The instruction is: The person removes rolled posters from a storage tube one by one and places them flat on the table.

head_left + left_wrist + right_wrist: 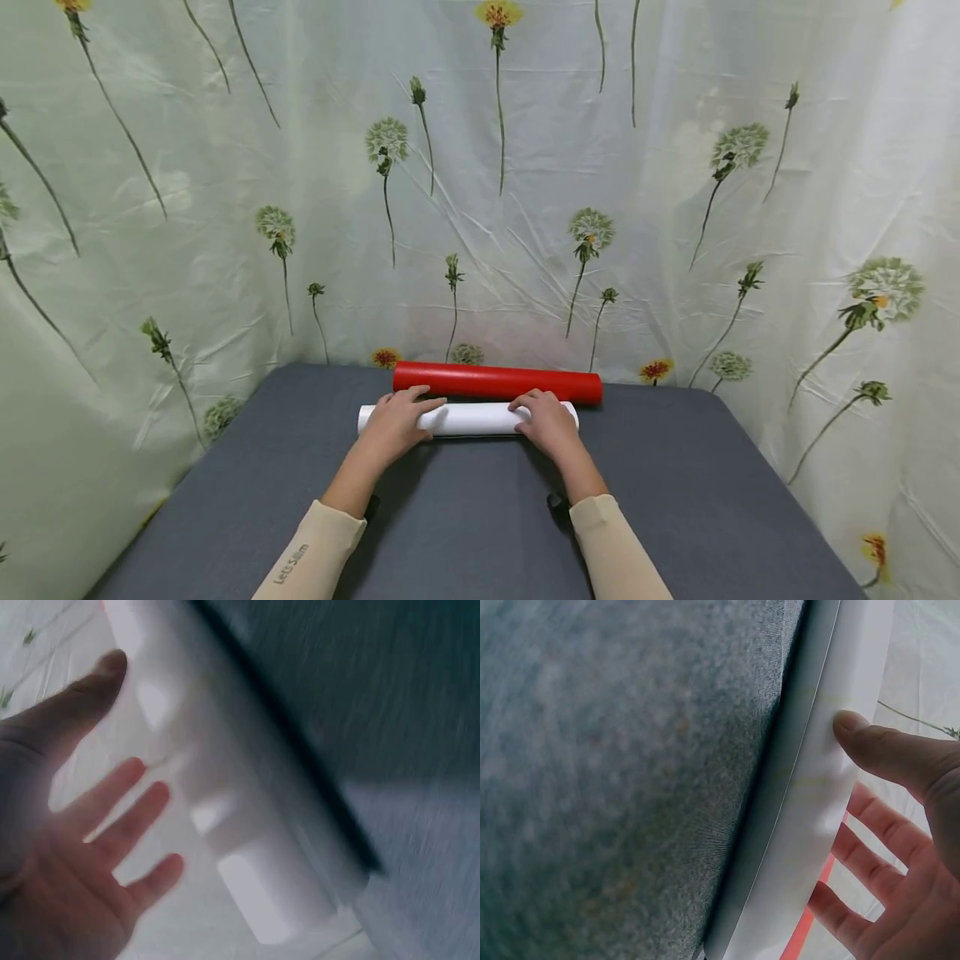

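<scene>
A white roll (478,420), like rolled paper or film, lies crosswise on the dark grey table. My left hand (396,423) is over its left end, fingers spread and relaxed. In the left wrist view, which is blurred, the fingertips (161,793) are right beside the white surface. Over the right end is my right hand (549,425). Its thumb (859,733) lies on the white roll in the right wrist view, with the other fingers extended along the far side. A loose sheet edge runs lengthwise along the roll there.
Just behind the white roll lies a longer red roll (498,383), parallel to it. A pale curtain (525,275) with dandelion prints hangs behind the table (465,517) and along its sides.
</scene>
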### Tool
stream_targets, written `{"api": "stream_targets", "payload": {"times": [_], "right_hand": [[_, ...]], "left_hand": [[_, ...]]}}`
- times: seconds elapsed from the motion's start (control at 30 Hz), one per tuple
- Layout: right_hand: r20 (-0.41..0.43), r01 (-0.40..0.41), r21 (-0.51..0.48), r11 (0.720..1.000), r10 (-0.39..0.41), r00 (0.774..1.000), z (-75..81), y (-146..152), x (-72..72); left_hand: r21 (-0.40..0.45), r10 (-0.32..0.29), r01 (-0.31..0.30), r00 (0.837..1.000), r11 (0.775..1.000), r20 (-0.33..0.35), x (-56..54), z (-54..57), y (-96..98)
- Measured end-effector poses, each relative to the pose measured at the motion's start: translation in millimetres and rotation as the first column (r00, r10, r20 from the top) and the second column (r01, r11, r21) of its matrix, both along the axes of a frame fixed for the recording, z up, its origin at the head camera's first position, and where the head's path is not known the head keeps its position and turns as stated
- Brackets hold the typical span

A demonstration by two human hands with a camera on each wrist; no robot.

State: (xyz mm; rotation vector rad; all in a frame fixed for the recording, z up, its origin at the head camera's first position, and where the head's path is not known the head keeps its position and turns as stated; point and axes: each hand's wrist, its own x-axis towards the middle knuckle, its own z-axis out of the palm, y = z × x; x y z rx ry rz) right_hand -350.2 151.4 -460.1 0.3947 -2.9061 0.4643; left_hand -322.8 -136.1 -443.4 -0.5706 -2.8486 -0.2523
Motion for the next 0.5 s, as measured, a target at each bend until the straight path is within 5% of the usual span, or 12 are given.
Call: {"api": "stream_targets", "payload": {"times": [0.2, 0.33, 0.5], "right_hand": [[-0.018, -0.006, 0.018, 1.0, 0.006, 1.0, 3.8, -2.5, 1.6], [-0.019, -0.003, 0.014, 1.0, 0.004, 1.0, 7.0, -1.6, 2.5], [0.023, 0.01, 0.01, 1.0, -0.011, 1.0, 6.9, 0.8, 4.1]], "left_hand": [[-0.049, 0.038, -0.04, 0.999, 0.998, -0.031, -4.9, -12.5, 7.8], [-0.043, 0.019, -0.022, 0.998, 0.999, -0.067, -8.4, -7.8, 10.6], [-0.061, 0.004, -0.004, 1.0, 0.998, 0.004, -8.1, 0.6, 15.0]]}}
